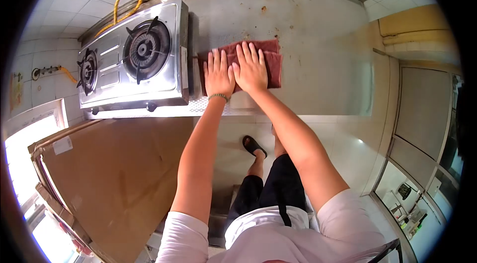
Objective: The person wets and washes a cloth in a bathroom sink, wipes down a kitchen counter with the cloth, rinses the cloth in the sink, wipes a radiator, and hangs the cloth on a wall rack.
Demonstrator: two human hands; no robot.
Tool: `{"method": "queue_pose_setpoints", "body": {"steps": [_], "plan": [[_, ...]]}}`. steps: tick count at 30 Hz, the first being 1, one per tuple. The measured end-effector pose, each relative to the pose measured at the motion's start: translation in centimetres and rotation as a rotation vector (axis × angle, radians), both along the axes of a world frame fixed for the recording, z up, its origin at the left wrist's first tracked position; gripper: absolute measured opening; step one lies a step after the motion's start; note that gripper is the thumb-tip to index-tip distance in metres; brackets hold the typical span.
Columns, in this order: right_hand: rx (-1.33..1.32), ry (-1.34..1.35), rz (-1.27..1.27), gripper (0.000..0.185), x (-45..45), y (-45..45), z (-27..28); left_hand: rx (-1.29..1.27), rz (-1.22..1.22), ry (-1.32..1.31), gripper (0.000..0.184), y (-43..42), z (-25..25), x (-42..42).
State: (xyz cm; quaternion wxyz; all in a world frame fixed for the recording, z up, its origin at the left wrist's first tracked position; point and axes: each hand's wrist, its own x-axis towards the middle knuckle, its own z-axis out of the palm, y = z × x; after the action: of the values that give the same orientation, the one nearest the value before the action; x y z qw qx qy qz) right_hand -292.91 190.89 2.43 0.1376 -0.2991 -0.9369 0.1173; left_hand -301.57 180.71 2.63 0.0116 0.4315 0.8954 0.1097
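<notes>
A dark red cloth (275, 66) lies folded on the grey countertop (323, 54), just right of the stove. My left hand (218, 75) presses flat on its left part, fingers stretched out and pointing away from me. Beside it my right hand (251, 69) also lies flat on the cloth, its fingers slightly spread. The two thumbs meet or nearly touch. Neither hand grips the cloth; both rest on top and hide its middle. Brown stains (264, 9) mark the countertop beyond the cloth.
A steel two-burner stove (112, 59) stands close to the left of my left hand. A yellow hose (117, 7) loops behind it. Below the counter at left leans a large brown cardboard box (114, 173). Tiled wall runs along the back; a glazed door frame (422, 114) is at right.
</notes>
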Motion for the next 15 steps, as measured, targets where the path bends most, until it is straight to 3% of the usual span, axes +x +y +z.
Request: {"method": "queue_pose_setpoints", "body": {"steps": [8, 15], "plan": [[-0.091, -0.056, 0.093, 0.06, 9.7, -8.6, 0.9, -0.049, -0.017, -0.028, 0.061, -8.8, 0.0, 9.0], [-0.061, -0.139, 0.216, 0.054, 20.2, -7.9, 0.4, -0.122, -0.096, -0.1, 0.073, -9.4, 0.4, 17.8]]}}
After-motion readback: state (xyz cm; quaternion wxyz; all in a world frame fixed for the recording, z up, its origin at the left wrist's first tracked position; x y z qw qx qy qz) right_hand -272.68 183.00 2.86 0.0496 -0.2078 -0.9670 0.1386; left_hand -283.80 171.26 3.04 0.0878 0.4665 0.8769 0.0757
